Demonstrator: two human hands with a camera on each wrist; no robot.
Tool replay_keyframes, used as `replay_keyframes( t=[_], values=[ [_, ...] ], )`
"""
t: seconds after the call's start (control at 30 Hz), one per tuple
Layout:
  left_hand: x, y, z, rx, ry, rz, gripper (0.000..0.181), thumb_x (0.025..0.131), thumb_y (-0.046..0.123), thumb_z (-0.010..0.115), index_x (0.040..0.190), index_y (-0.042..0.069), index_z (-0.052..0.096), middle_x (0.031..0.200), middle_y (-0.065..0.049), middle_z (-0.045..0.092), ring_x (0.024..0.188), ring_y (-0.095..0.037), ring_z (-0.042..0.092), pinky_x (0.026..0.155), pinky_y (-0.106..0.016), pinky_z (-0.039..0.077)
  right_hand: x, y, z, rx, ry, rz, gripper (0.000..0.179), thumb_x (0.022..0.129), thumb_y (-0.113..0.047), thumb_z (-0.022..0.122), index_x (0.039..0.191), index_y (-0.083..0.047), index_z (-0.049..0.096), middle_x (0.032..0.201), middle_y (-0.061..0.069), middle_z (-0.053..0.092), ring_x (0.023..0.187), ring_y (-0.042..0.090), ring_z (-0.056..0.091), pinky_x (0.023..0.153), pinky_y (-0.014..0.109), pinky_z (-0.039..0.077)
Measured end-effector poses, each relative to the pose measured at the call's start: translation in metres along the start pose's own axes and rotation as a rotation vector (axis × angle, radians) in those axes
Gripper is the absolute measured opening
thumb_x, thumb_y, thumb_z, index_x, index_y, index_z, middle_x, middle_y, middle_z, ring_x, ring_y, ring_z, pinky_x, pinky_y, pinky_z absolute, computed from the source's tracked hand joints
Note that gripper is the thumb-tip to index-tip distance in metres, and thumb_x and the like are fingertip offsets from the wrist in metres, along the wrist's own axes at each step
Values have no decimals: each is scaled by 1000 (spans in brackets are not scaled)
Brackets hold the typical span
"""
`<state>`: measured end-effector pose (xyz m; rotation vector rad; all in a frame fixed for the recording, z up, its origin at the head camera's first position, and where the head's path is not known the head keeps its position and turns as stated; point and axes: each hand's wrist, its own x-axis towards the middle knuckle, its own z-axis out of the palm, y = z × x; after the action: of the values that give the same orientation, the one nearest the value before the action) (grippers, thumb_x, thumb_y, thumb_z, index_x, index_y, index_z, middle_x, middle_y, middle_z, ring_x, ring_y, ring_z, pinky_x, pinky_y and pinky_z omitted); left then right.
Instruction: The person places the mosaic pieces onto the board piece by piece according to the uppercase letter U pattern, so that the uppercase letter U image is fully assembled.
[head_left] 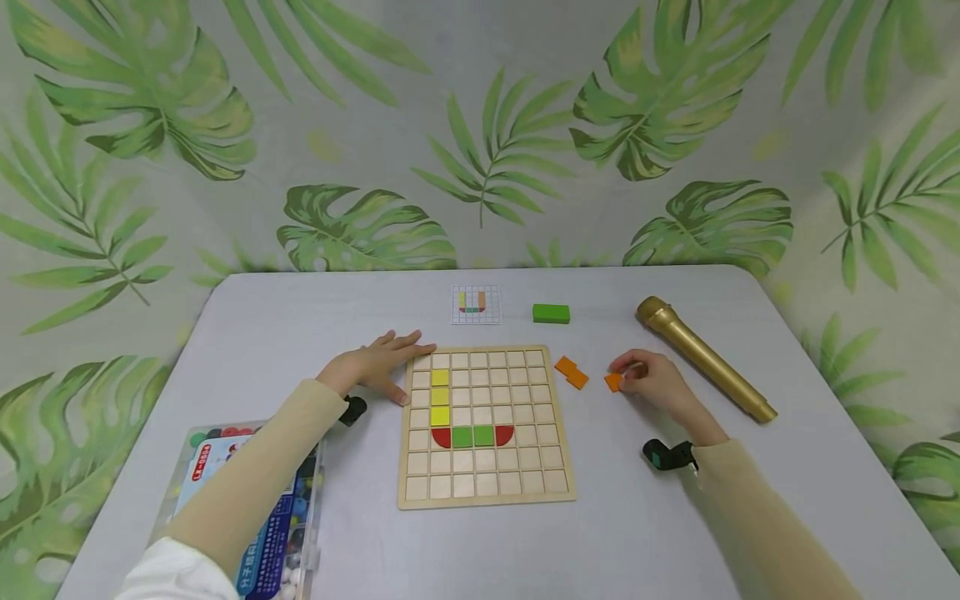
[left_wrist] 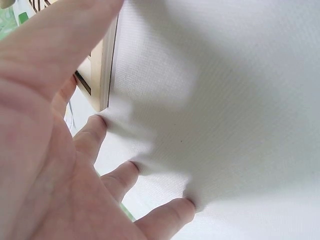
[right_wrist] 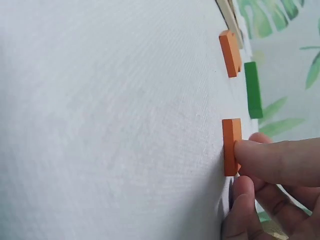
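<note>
A wooden grid board (head_left: 487, 504) lies flat on the table. Its cells hold a column of yellow square tiles (head_left: 440, 397), two green square tiles (head_left: 472, 437) and a rounded red tile (head_left: 441, 437) at each end of the green pair. With fingers spread, my left hand (head_left: 372, 367) rests at the board's upper left corner, thumb against its left edge. Right of the board, my right hand (head_left: 660, 383) pinches an orange square tile (right_wrist: 229, 150) at the table surface. Two more orange tiles (head_left: 572, 372) lie between that hand and the board.
Behind the board are a small pattern card (head_left: 476, 318) and a green block (head_left: 551, 314). A gold microphone (head_left: 705, 358) lies at the right. Under my left forearm sits a clear plastic case (head_left: 311, 533) of small coloured parts. A leaf-print cloth (head_left: 510, 233) hangs behind the table.
</note>
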<state>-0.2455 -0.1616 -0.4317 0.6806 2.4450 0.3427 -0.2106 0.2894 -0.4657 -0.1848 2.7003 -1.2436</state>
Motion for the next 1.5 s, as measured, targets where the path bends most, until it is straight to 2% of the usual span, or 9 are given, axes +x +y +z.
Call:
replay_keyframes(
  t=[0.2,0.3,0.47,0.67,0.9,1.07,1.2,1.37,1.5],
  values=[
    [2,-2,1,8,-4,5,97,80,39,76,155,18,18,159,-14,4,141,-46,-2,102,-73,11,0,-5,1,-139,8,-102,22,78,12,65,98,4,68,93,14,63,84,26,56,72,31,46],
    [1,-2,1,13,-5,4,97,80,39,75,155,18,18,159,-14,4,141,-46,-2,101,-73,12,0,-5,2,-166,9,-121,20,78,11,67,97,4,68,95,14,63,84,27,58,75,35,47],
    [1,-1,1,12,-7,2,97,80,39,75,155,18,18,159,-13,3,141,-46,-2,101,-73,11,0,-3,0,-154,-17,-111,18,77,8,70,92,0,66,84,8,59,79,23,54,72,34,44],
    [1,-1,1,9,-7,2,96,81,38,75,155,19,18,160,-13,3,141,-46,-3,102,-73,10,-3,-4,-3,47,-118,-54,16,84,1,68,99,2,63,91,10,59,80,22,51,66,27,45],
    [-1,1,0,-1,-3,2,95,81,36,76,155,18,19,159,-14,4,141,-46,-2,102,-73,10,-3,-27,8,299,-195,-44,28,89,-9,69,108,8,58,102,18,56,82,19,59,73,28,53],
    [0,1,0,4,-1,3,95,81,36,76,155,18,19,159,-14,4,141,-47,-1,102,-73,11,-2,-52,30,350,-276,-88,22,88,-4,67,105,8,59,96,16,56,77,18,61,74,33,55],
    [0,1,0,7,-3,-2,95,81,36,76,155,19,18,160,-13,3,141,-46,-2,102,-72,10,-1,-71,52,304,-321,-172,16,87,-2,67,101,4,63,91,12,58,78,20,59,73,29,54],
    [0,1,0,5,-2,-1,95,81,36,76,155,19,19,159,-13,4,141,-46,-2,102,-73,10,5,-88,78,169,-329,-284,12,83,3,67,95,1,65,88,8,61,77,18,55,69,24,47],
    [-1,1,0,-3,-1,-3,94,81,35,76,155,19,19,159,-13,4,141,-46,-2,102,-73,9,7,-98,96,59,-335,-325,14,82,6,64,93,-2,66,84,5,62,71,15,54,65,25,46]
  ],
)
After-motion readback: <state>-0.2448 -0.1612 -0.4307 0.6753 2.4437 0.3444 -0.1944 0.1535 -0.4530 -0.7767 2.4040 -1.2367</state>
